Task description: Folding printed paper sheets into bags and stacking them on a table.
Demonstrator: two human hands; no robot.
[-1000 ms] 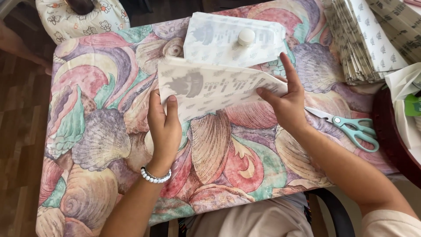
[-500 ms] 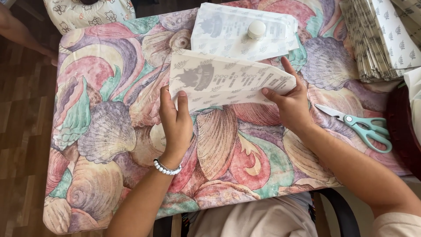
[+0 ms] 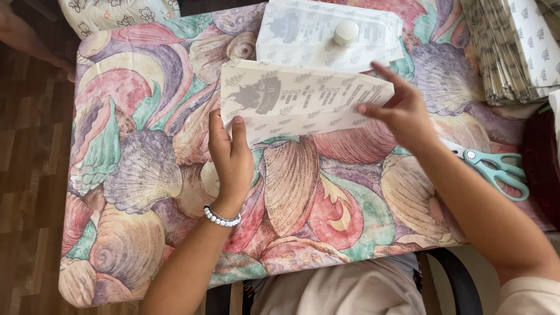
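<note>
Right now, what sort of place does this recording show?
Probably a home craft spot. A small table under a shell-patterned cloth stands on a wooden floor, with teal scissors, a paper stack, and both hands holding a printed sheet.

A shell-patterned tablecloth (image 3: 146, 175) in pink, green and purple covered my table. Teal-handled scissors (image 3: 496, 166) lay near its right edge. A thick stack of printed paper sheets (image 3: 513, 52) sat at the far right corner, and a small white round cap (image 3: 346, 32) rested on flat printed sheets (image 3: 303, 35) at the far side.
</note>
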